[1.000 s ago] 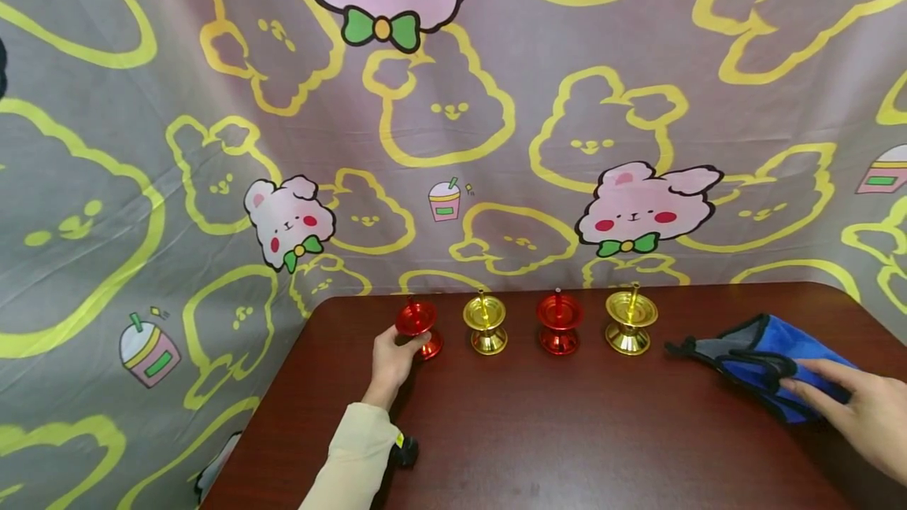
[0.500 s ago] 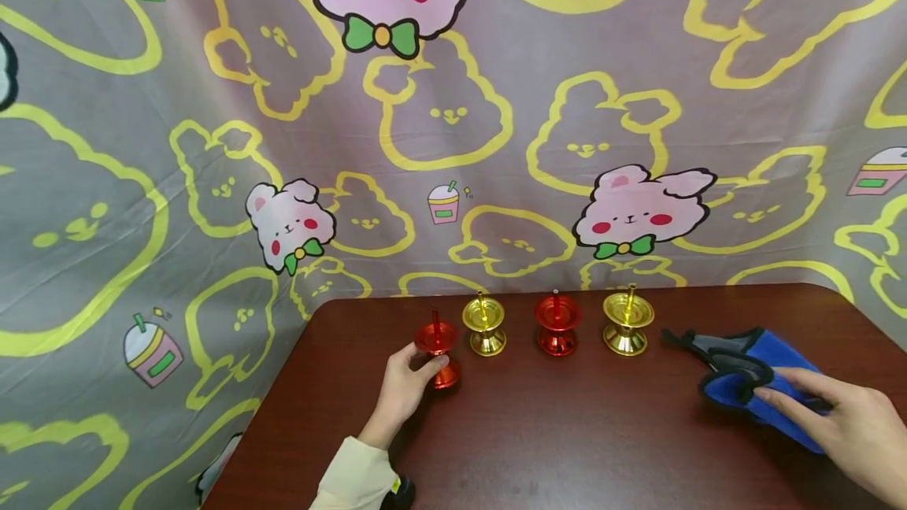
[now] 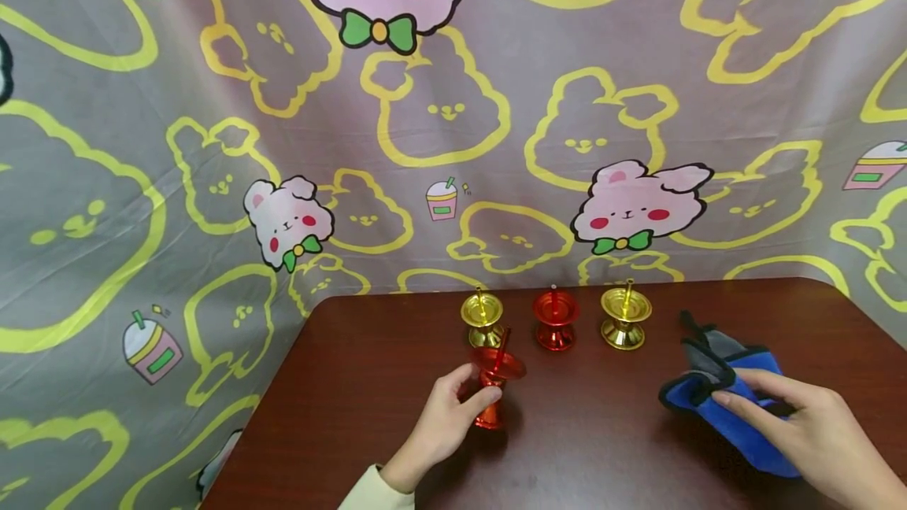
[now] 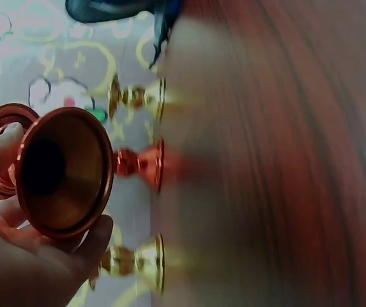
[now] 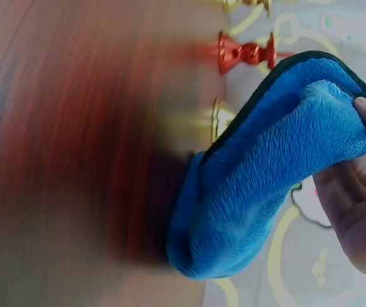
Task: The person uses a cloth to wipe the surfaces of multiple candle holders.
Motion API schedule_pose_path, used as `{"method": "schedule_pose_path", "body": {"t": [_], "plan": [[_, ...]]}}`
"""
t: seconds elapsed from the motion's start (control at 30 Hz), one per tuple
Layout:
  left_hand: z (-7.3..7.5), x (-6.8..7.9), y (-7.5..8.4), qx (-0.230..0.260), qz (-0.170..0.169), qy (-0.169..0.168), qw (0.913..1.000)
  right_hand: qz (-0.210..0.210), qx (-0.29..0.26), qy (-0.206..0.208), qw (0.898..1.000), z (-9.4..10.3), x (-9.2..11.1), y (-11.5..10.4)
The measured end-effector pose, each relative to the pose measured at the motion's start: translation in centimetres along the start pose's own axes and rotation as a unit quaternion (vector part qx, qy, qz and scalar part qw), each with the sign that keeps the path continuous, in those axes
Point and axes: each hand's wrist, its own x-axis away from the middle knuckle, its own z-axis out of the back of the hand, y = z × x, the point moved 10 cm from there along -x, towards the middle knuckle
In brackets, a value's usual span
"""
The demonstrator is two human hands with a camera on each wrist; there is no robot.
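My left hand (image 3: 442, 422) grips a shiny red candle holder (image 3: 499, 364) by its narrow stem, tilted and raised off the table. In the left wrist view the hollow underside of this red candle holder (image 4: 64, 173) faces the camera. Between thumb and fingers my right hand (image 3: 804, 412) pinches a folded blue cloth (image 3: 751, 431) with dark edging and a grey side. The fuzzy blue face of the cloth (image 5: 266, 166) hangs down in the right wrist view. A gold candle holder (image 3: 484, 325) stands upright just behind the lifted red one.
Along the back of the dark brown table (image 3: 595, 431) stand another red candle holder (image 3: 556, 321) and a second gold one (image 3: 625, 321), both upright with a spike. A grey curtain (image 3: 397, 140) with cartoon prints hangs behind the table edge.
My left hand has lifted the red candle holder from the left end of the row, bringing it right and nearer, now tilted. The right hand has carried the cloth leftward.
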Motion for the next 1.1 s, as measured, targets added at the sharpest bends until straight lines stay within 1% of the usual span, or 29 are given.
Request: {"method": "schedule_pose_path", "body": {"t": [0.1, 0.2, 0.43, 0.6, 0.7, 0.8, 0.93, 1.1], "plan": [[-1.5, 0.2, 1.0, 0.01, -0.006, -0.023, 0.9997, -0.016, -0.027, -0.015, 0.999, -0.5, 0.0, -1.0], [-3.0, 0.4, 1.7, 0.025, -0.013, -0.045, 0.9986, -0.018, -0.057, -0.024, 0.998, -1.0, 0.0, -2.2], [-6.1, 1.0, 2.3, 0.066, -0.015, -0.087, 0.9939, 0.013, -0.128, -0.039, 0.991, -2.3, 0.3, -5.8], [-8.0, 1.4, 2.6, 0.099, -0.007, -0.111, 0.9888, 0.037, -0.165, -0.039, 0.985, -3.2, 0.5, -7.7], [-8.7, 1.6, 2.8, 0.113, -0.008, -0.121, 0.9861, 0.057, -0.184, -0.034, 0.981, -3.7, 0.7, -8.5], [-9.3, 1.7, 3.1, 0.116, -0.016, -0.13, 0.9846, 0.078, -0.198, -0.038, 0.976, -4.3, 1.0, -9.0], [-9.9, 1.8, 3.4, 0.118, -0.03, -0.136, 0.9832, 0.088, -0.199, -0.066, 0.974, -5.2, 1.4, -9.5], [-10.3, 1.7, 3.4, 0.12, -0.032, -0.14, 0.9823, 0.081, -0.176, -0.105, 0.975, -6.0, 1.9, -9.5]]}}
